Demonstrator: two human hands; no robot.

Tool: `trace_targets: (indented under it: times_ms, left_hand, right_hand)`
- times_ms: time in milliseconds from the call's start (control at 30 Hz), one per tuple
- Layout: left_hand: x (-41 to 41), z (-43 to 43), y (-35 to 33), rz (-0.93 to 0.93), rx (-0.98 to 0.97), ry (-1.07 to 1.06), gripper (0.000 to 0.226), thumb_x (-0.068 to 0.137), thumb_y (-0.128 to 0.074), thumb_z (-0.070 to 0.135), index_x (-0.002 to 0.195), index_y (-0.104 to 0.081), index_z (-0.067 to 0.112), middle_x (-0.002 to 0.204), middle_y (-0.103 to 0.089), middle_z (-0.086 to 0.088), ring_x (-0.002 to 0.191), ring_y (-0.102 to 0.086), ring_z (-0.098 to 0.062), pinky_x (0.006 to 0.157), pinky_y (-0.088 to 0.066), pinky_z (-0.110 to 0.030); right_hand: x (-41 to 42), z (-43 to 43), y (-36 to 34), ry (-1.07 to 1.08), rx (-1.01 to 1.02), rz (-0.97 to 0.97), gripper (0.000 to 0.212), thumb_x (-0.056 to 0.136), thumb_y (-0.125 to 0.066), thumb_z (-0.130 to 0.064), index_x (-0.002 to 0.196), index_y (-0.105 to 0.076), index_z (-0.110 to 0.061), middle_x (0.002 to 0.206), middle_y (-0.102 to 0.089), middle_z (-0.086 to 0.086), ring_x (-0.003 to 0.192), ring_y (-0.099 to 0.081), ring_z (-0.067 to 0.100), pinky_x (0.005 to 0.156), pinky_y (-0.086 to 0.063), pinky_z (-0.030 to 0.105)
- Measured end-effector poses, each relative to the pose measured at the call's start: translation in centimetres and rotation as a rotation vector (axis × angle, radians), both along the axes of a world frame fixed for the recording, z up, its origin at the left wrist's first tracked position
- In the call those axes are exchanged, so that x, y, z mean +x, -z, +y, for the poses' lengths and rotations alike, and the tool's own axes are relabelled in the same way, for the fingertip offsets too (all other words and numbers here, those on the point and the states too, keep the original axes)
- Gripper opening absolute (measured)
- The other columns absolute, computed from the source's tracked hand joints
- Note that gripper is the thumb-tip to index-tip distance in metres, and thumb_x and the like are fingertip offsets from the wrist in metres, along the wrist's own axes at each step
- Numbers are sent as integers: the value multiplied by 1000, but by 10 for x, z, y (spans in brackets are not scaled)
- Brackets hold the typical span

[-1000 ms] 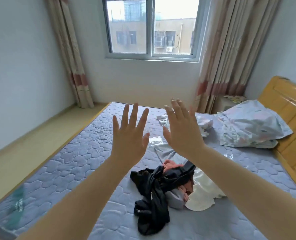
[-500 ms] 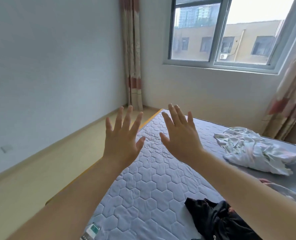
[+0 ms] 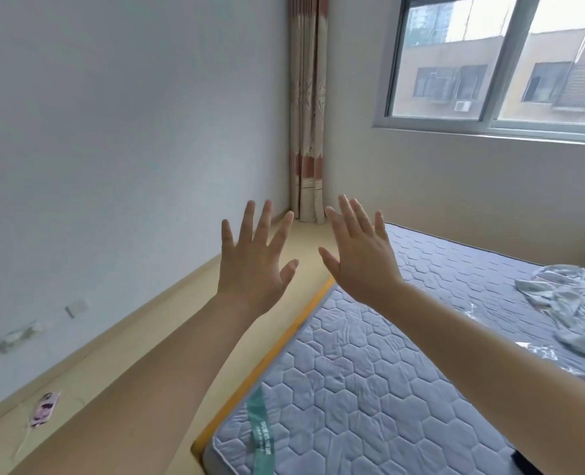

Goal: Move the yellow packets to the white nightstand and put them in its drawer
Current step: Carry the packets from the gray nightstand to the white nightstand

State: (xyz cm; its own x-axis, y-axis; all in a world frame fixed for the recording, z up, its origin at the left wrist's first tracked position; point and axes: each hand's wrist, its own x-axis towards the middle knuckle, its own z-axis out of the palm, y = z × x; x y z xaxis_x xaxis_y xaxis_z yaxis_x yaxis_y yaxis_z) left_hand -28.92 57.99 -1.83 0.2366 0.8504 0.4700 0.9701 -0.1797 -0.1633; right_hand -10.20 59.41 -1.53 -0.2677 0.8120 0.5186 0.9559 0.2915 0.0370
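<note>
- My left hand (image 3: 253, 265) is raised in front of me, fingers straight and spread wide, holding nothing
- My right hand (image 3: 363, 262) is just beside it, not touching, spread the same way and empty
- Both hang above the floor (image 3: 147, 354) by the edge of the grey quilted mattress (image 3: 387, 371)
- Crumpled floral bedding (image 3: 572, 303) lies on the mattress, far right
- I cannot tell where the yellow packets or the white nightstand are

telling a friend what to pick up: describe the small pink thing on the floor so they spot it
From the mattress, cross the yellow floor toward the wall on the left. Near that wall lies the small pink thing, the only pink item on the floor.
</note>
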Motion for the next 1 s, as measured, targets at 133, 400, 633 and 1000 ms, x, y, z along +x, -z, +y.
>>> trace_targets:
  times_ms: [133, 400, 633, 1000]
  left_hand:
    - [-57, 52, 0, -30, 15, 1, 71, 96, -23, 55, 151, 12, 28, 160, 15, -6, 146, 17, -29, 113, 1, -59]
    - [-174, 205, 19, 43, 3, 12, 71, 97, -22, 54, 149, 17, 28, 159, 18, -6, 145, 20, -29, 113, 3, -58]
    - [-235, 382, -4, 110, -43, 112, 69, 97, -19, 54, 149, 19, 29, 158, 22, -5, 144, 23, -28, 113, 6, -57]
    - [-321, 640, 7, 68, -47, 271, 71, 97, -18, 55, 148, 22, 27, 158, 22, -5, 145, 22, -28, 114, 5, -57]
  right_hand:
    - [-58, 52, 3, 8, -1, -23, 72, 89, -20, -50, 147, -30, -9, 156, -21, 14, 145, -20, 30, 114, -15, 54]
    - [-173, 207, 23, 33, 45, 16, 66, 96, -37, -44, 150, -19, -12, 160, -6, 10, 148, -5, 26, 116, -1, 49]
    - [-242, 364, 10, 142, 18, 55, 67, 97, -30, -46, 152, -12, -13, 160, 1, 8, 148, 2, 24, 117, 2, 48]
    - [-333, 587, 25, 347, 9, 27, 66, 94, -43, -35, 150, -18, -10, 160, -5, 12, 147, -5, 28, 116, -6, 52]
